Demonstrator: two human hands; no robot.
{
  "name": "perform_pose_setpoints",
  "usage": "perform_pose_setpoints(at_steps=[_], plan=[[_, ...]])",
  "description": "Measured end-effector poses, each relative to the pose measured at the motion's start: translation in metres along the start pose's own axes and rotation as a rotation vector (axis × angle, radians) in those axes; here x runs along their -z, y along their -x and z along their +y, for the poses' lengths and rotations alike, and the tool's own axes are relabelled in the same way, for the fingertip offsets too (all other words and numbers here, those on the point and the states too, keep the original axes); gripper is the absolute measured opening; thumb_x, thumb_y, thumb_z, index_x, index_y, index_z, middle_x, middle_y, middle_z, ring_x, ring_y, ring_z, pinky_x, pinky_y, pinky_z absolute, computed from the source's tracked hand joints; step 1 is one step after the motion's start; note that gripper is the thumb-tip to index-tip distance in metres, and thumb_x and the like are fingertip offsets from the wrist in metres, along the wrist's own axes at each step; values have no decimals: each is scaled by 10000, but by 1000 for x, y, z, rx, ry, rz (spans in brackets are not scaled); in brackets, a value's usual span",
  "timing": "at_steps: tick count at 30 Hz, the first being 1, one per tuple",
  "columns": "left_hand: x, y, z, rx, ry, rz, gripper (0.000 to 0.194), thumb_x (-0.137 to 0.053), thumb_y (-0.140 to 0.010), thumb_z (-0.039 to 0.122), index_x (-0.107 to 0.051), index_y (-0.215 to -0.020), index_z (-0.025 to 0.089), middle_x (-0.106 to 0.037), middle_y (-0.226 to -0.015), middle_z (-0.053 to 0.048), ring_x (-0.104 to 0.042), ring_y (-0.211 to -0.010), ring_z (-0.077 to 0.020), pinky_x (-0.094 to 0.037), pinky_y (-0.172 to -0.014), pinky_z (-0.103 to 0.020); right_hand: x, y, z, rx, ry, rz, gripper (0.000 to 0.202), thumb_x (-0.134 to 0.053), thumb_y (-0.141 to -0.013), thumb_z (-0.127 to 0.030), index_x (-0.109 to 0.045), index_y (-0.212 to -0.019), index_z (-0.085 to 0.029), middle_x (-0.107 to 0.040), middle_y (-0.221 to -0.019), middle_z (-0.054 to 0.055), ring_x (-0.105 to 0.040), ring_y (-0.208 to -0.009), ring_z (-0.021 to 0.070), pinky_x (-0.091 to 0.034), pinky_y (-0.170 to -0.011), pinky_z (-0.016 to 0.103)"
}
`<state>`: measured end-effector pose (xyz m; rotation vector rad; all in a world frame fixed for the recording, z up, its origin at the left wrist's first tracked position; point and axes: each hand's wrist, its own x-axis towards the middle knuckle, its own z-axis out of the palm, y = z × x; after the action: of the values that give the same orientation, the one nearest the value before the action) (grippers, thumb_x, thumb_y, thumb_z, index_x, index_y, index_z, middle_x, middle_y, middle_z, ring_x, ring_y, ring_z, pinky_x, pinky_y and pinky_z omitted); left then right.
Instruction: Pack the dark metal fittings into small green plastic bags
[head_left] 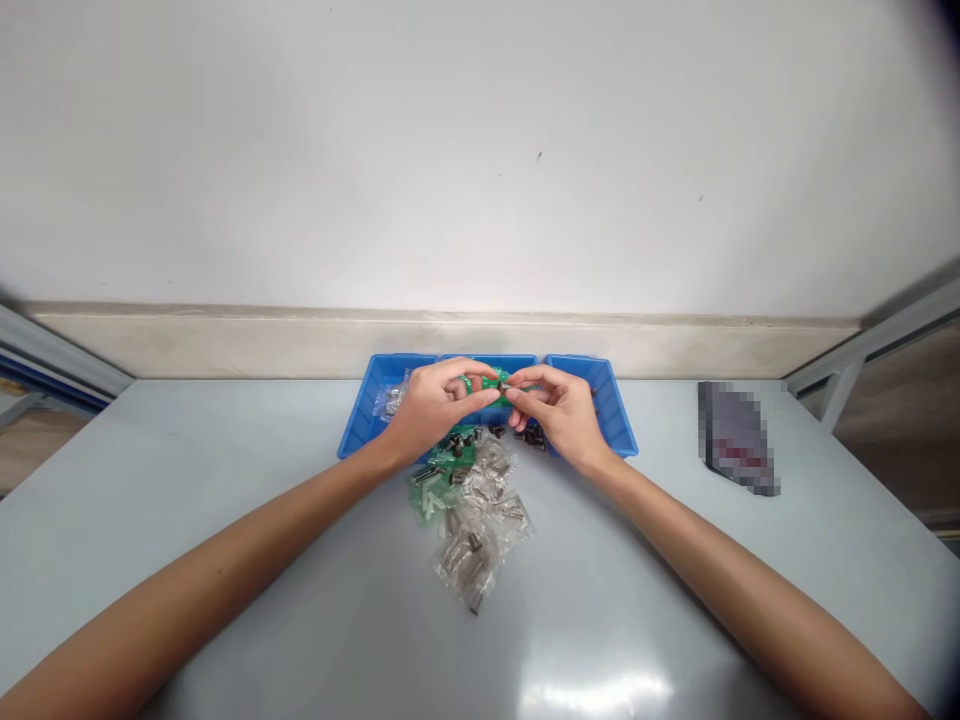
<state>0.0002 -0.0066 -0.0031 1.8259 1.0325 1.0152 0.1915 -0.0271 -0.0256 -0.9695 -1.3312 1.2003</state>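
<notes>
My left hand [435, 400] and my right hand [559, 405] meet over the middle blue bin [517, 360]. Between their fingertips is a small dark screw [503, 387], pinched from both sides; its far details are too small to make out. Just below the hands lie loose dark screws [534, 437]. Green plastic bags [431, 497] and clear plastic bags [491, 475] with metal hardware are heaped on the table, spreading toward me. Something green shows in the middle bin, partly hidden by my fingers.
A left blue bin [364, 405] holds a clear bag [390, 402] of small parts. The right blue bin [616, 418] is partly covered by my hand. A pixelated dark object [735, 438] rests on the grey table [255, 440] at right. A wall [465, 200] stands behind.
</notes>
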Motion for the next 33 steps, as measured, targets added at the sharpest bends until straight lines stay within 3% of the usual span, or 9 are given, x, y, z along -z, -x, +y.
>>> perform_pose_setpoints(at_steps=[12, 33], plan=[[1, -1, -2, -73, -96, 2, 239, -712, -827, 359, -754, -969, 171, -629, -768, -7, -451, -539, -82, -392, -511, -202, -2, 0, -3, 0, 22, -18, 228, -737, -819, -361, -680, -904, -157, -666, -563, -6, -597, -482, 127, -496, -502, 243], [0, -1, 0, -51, -57, -1, 224, -706, -829, 341, -724, -949, 154, -597, -718, 9, -434, -530, -74, -366, -489, -194, -1, 1, -3, 16, 92, -24, 226, -722, -831, -388, -651, -902, -185, -652, -589, -16, -604, -495, 144, -509, -504, 266]])
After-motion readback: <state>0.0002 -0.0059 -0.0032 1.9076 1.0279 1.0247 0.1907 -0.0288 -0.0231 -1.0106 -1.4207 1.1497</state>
